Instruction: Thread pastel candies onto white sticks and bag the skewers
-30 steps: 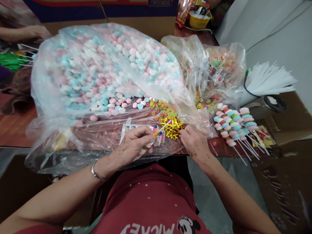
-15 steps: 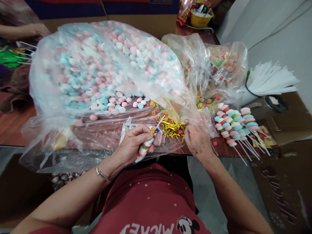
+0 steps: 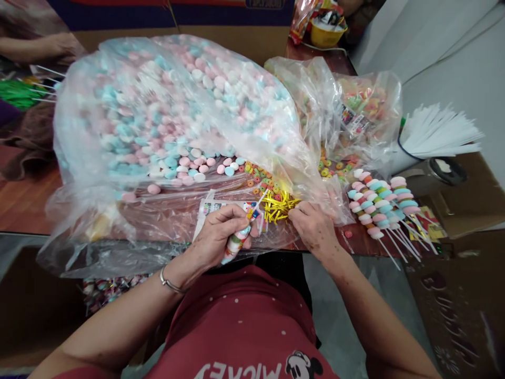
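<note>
My left hand (image 3: 221,229) is closed around a marshmallow skewer (image 3: 235,243) in a clear printed wrapper. Its white stick points up and to the right, and the wrapper is gathered at my thumb and forefinger. Just right of the stick lies a heap of gold twist ties (image 3: 278,205). My right hand (image 3: 313,226) is at the heap's right edge, thumb and fingers drawn together; what is between them, if anything, is hidden. A stack of printed wrappers (image 3: 203,210) lies partly under my left hand.
A large clear bag of pink, blue and white marshmallows (image 3: 158,113) fills the table's left and middle. Behind on the right is a bag of ring candies (image 3: 363,100). Marshmallow skewers (image 3: 379,202) lie to the right, near white sticks (image 3: 437,131). Another person's hand (image 3: 65,46) shows at far left.
My right hand has moved left, onto the edge of the gold twist ties. My left hand keeps its grip on the wrapped skewer, and the view has shifted slightly.
</note>
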`<state>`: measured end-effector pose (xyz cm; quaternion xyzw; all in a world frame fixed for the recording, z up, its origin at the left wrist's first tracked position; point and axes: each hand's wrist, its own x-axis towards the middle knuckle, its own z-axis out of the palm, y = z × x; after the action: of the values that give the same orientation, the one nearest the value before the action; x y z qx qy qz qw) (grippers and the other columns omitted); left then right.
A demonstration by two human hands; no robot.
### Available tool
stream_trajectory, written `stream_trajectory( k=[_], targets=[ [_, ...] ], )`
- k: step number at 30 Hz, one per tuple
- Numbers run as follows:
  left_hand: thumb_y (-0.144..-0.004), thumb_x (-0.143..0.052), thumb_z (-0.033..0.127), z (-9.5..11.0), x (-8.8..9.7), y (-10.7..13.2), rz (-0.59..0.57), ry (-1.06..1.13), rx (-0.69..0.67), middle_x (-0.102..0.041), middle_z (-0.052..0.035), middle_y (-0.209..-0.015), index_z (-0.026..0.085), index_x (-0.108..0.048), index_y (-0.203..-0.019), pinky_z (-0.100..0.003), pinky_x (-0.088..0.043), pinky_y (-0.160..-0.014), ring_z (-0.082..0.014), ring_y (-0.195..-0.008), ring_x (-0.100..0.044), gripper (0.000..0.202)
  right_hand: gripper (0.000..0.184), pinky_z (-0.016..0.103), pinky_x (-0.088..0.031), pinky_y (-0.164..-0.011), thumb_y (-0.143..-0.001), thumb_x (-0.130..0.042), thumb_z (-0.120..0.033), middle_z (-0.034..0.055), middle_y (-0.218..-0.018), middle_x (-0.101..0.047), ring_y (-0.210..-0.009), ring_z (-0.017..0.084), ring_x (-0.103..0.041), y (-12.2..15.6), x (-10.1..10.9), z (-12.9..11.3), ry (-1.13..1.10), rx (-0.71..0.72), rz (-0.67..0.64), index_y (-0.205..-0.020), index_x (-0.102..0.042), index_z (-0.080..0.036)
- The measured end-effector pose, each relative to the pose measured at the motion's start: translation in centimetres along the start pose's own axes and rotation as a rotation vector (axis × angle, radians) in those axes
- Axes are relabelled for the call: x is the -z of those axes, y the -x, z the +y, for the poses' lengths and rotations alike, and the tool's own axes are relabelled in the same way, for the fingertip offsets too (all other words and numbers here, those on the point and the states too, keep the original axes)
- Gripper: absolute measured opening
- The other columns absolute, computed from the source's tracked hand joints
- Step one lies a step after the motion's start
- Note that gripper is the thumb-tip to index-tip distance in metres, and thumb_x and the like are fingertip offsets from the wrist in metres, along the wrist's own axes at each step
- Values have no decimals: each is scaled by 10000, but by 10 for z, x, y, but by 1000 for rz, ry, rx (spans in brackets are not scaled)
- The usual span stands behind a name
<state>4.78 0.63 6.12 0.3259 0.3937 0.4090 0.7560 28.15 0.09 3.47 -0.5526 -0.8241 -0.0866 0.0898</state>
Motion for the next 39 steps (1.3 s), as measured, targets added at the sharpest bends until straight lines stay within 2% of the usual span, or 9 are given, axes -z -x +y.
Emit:
stream_trajectory(
  k=[5,8,11,14,21,26,33,36,39],
  targets=[
    [-684,-755,262,-1,1,-2,15,36,-5,-704,-32,-635,161,-545,-667,-141,-321,-292,-121,-406,-579,234,260,308,-414,-750,-961,-431,-175,72,-872,-691,-825,202,-578,-3,5,4,-146,-100,101,-944,-689,-194],
    [-699,-756,250,-6,-5,-2,-63,68,-10,-714,-40,-637,152,-562,-677,-153,-394,-351,-116,-423,-601,218,252,315,-458,-766,-953,-444,-228,81,-916,-723,-847,207,-631,-7,7,-6,-365,-193,148,-1032,-680,-188],
    [-715,-754,257,-13,-15,-4,-156,86,19,-720,-49,-644,146,-575,-702,-162,-423,-389,-108,-426,-604,211,214,289,-486,-763,-931,-472,-254,52,-885,-731,-824,183,-657,-12,12,-22,-646,-207,126,-944,-680,-205],
    [-710,-757,275,-17,-23,-7,-141,77,41,-717,-52,-653,140,-557,-697,-159,-417,-396,-98,-424,-596,242,189,268,-489,-731,-894,-489,-236,37,-814,-715,-772,166,-652,-15,16,-36,-820,-213,98,-847,-669,-204],
    [-651,-801,314,-19,-24,-11,-50,93,39,-695,-21,-601,166,-537,-841,-176,-425,-404,-115,-413,-590,357,250,243,-440,-650,-860,-500,-238,-3,-621,-594,-632,133,-559,-15,19,-41,-863,-222,36,-624,-577,-207],
    [-681,-768,307,-21,-22,-11,-1,54,-8,-695,-24,-614,160,-525,-711,-160,-411,-413,-90,-425,-579,285,180,271,-480,-716,-878,-514,-237,22,-768,-693,-730,154,-627,-8,19,-39,-912,-222,35,-789,-667,-205],
    [-652,-769,312,-25,-25,-14,27,44,-18,-671,-4,-582,163,-547,-733,-165,-406,-404,-93,-411,-571,280,230,265,-469,-687,-931,-478,-196,13,-732,-692,-693,143,-613,-1,18,-48,-769,-155,149,-794,-662,-205],
    [-682,-739,297,-27,-24,-17,67,-31,-34,-639,12,-557,159,-572,-740,-160,-405,-413,-82,-419,-560,224,259,294,-433,-703,-956,-444,-170,38,-704,-663,-688,161,-551,-2,18,-52,-437,-24,269,-824,-666,-182],
    [-693,-697,253,-22,-21,-20,46,-143,-18,-574,41,-502,162,-564,-690,-163,-402,-410,-71,-405,-526,161,271,323,-398,-708,-969,-429,-163,51,-697,-637,-713,182,-504,-3,21,-48,-149,204,314,-867,-680,-159]
  ],
)
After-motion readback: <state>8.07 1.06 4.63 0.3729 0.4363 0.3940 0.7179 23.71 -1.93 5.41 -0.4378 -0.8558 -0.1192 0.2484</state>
